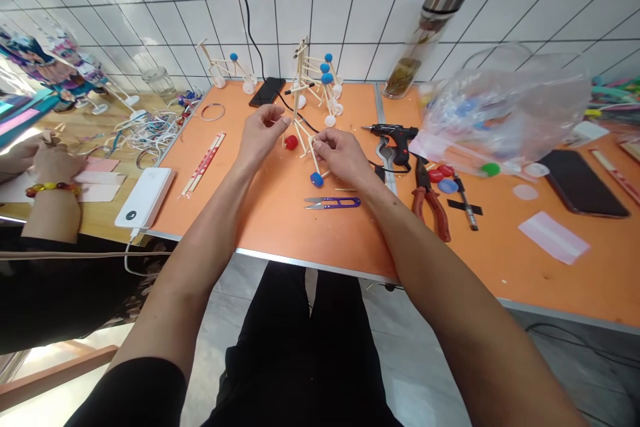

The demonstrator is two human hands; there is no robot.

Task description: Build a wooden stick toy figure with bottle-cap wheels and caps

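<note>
A small wooden-stick frame [301, 128] is low over the orange table in front of me, with a red ball [291, 142] and a blue ball [317, 179] at its stick ends. My right hand [343, 155] pinches this frame from the right. On the other side my left hand [261, 137] has thumb and forefinger drawn together beside the frame's upper end; whatever lies between the fingertips is too small to make out. Below my right hand lie purple thread snips [334, 203]. Behind the hands stands a larger stick model [300, 73] with blue balls and white discs.
Right of my hands lie a black glue gun [397, 140], red-handled pliers [430, 203] and a plastic bag [505, 107]. A glass bottle [423, 47] stands near the wall. At left are wrapped chopsticks [204, 163], a white power bank [145, 199] and another person's hands [55, 163].
</note>
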